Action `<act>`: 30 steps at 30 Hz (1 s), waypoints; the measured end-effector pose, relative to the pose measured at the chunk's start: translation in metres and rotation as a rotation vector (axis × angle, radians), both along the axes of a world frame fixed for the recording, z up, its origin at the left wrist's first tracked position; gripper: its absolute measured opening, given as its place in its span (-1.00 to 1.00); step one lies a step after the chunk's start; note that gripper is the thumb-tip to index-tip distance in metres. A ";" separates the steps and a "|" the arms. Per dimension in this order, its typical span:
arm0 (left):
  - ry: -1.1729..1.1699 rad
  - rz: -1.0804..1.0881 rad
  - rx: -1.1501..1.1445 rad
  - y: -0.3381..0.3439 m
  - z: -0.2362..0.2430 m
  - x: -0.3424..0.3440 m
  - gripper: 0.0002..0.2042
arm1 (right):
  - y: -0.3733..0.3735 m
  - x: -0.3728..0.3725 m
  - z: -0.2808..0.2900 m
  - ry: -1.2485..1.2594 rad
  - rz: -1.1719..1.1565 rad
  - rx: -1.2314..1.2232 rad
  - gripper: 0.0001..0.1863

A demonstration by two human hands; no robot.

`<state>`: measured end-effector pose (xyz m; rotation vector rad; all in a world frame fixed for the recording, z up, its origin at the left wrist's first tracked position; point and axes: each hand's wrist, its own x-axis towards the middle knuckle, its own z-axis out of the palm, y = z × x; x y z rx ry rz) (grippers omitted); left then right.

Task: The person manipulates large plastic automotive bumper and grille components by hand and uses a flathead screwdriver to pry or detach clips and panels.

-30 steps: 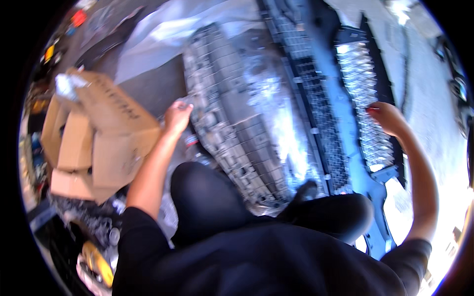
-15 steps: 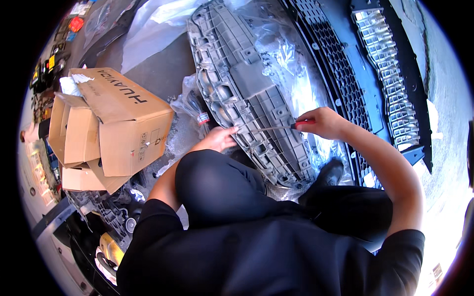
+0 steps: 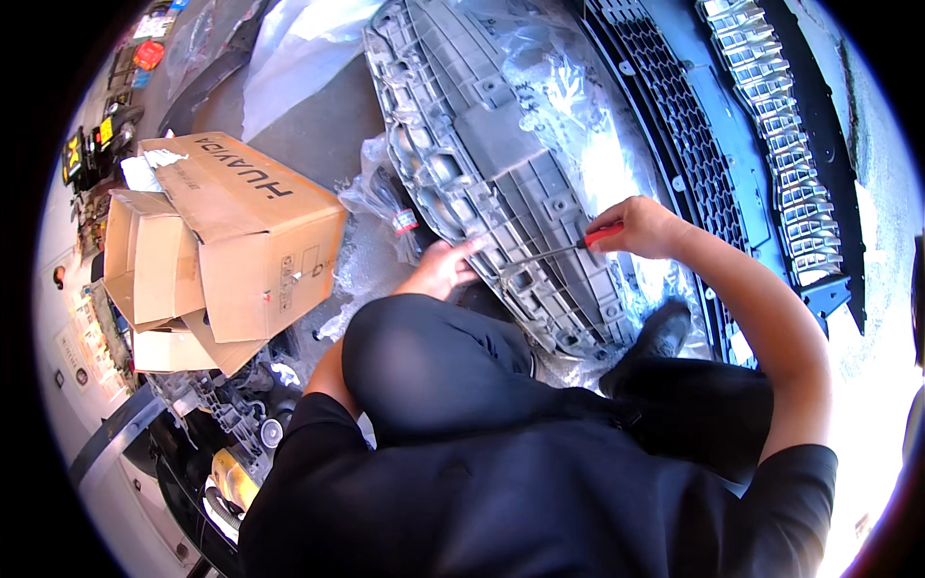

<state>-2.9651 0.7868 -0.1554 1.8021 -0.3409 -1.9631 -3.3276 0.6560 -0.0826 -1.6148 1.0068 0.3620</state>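
Work position: the grey panel [image 3: 506,140] lies in front of the person, slanting from the upper middle down toward the shoe [image 3: 665,332], ribbed face up. Its right side borders clear film [image 3: 568,91]; the mesh grille [image 3: 665,106] and chrome strip [image 3: 780,135] lie further right.

Right hand [image 3: 641,229]: closed on the red handle of the screwdriver [image 3: 605,234]. The shaft crosses the panel at a low angle toward its left edge, tip at or just above the ribs; exact contact is too small to confirm.

Left hand [image 3: 443,269]: at the panel's left edge, near the tip, fingers part-bent. Whether it grips the edge or only rests against it cannot be told.

Caution: the left fingers appear to lie close to the line of the shaft. If the tip loses its seat under push, it could run off the edge into them. The low angle would make such a slip likelier.

Caution: sideways leverage on thin ribs or clips could crack them.

Caution: if the left hand gives no firm hold, the panel could turn or slide under load, particularly if loose film beneath it reduces friction. A sliding panel could strike the shoe or scrape the grille alongside
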 end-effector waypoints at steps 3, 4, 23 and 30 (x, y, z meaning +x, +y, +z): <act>-0.088 0.062 0.012 -0.001 0.001 -0.006 -0.52 | -0.008 0.000 -0.001 0.007 0.040 0.001 -0.57; -0.156 0.081 -0.062 -0.006 0.000 -0.006 -0.52 | -0.010 0.001 -0.001 -0.004 0.032 -0.020 -0.57; -0.092 0.105 0.019 -0.021 0.008 0.002 -0.55 | -0.014 0.017 -0.008 -0.114 -0.168 -0.044 -0.60; -0.215 0.149 -0.015 -0.029 -0.009 0.003 -0.63 | -0.017 0.025 -0.017 -0.134 -0.181 -0.009 -0.59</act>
